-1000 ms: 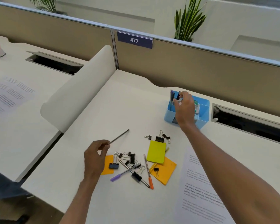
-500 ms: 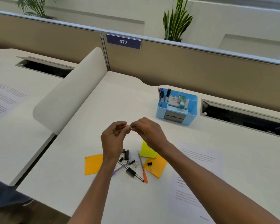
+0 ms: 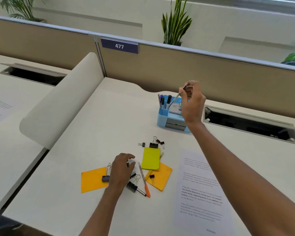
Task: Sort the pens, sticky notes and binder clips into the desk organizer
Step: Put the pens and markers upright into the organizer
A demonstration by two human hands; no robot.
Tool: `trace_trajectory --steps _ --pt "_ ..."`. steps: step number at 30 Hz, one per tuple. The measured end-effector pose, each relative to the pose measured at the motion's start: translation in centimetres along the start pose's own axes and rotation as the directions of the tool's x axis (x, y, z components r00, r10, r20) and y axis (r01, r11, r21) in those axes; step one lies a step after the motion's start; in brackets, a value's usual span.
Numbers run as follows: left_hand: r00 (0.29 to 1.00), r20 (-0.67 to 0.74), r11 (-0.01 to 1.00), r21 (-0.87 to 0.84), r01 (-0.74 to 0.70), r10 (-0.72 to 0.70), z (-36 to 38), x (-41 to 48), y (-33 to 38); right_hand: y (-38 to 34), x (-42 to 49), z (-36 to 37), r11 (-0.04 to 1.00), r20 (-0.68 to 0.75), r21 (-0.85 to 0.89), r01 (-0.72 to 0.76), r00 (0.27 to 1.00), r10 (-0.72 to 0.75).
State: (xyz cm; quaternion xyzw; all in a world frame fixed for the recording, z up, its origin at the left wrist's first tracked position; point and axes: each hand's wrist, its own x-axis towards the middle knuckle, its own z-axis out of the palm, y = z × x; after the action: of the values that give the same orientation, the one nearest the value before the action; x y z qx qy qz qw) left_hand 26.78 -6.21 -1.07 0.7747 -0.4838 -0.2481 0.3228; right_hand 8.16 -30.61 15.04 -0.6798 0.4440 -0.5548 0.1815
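Pen (image 3: 176,97) now pinched in right hand (image 3: 192,103), passed over from left moments ago, tilted tip-down into organizer (image 3: 162,117) pen slot beside others. Left hand (image 3: 122,169) back down on clips (image 3: 132,186); grip there impossible to tell. Nearly filed.

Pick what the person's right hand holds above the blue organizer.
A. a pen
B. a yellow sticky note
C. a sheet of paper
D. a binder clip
A: the right hand pinches a thin pen by its upper end, and the pen slants down toward the organizer.
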Motion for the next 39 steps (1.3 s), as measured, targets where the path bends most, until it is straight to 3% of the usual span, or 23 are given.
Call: trace_trajectory --steps 6,12,16,19,24,28,32,36,39 --pt "0.984 0.059 0.985 0.022 -0.168 0.167 1.7 0.1 2.3 1.9 -0.2 3.1 0.995 0.112 -0.077 -0.061 0.991 0.07" --pt "0.984 0.138 0.988 0.088 -0.125 0.112 2.6 -1.0 2.8 4.1 -1.6 5.8 0.958 0.285 -0.26 -0.121 0.938 0.196" --pt "0.996 0.023 0.995 0.044 -0.093 0.092 1.2 -1.2 1.9 4.8 -2.0 6.9 0.914 0.391 -0.391 -0.112 0.878 0.275" --pt "0.994 -0.09 0.998 -0.022 -0.056 0.053 -1.0 -1.2 0.7 5.1 -2.3 7.5 0.895 0.406 -0.443 -0.059 0.877 0.259" --pt "0.989 -0.137 0.997 -0.057 0.053 -0.06 -4.6 -1.9 -2.1 4.4 -2.9 7.4 0.922 0.374 -0.362 -0.135 0.885 0.276" --pt "0.975 -0.18 0.99 -0.074 0.117 -0.129 -5.8 -3.9 -4.0 2.0 -6.8 6.2 0.957 0.368 -0.289 -0.028 0.919 0.138" --pt "0.983 -0.151 0.994 -0.026 0.106 -0.108 -5.7 -6.5 -5.2 -1.5 -14.7 4.2 0.978 0.621 -0.181 0.101 0.783 0.034" --pt "0.993 -0.117 0.999 0.036 -0.008 0.012 -4.7 -8.3 -5.3 -4.1 -22.6 2.2 0.952 0.862 -0.193 0.237 0.505 0.049" --pt "0.987 -0.102 0.989 0.093 -0.115 0.124 -3.6 -9.1 -4.7 -4.5 -26.3 1.0 0.898 0.891 -0.282 0.338 0.439 0.115"
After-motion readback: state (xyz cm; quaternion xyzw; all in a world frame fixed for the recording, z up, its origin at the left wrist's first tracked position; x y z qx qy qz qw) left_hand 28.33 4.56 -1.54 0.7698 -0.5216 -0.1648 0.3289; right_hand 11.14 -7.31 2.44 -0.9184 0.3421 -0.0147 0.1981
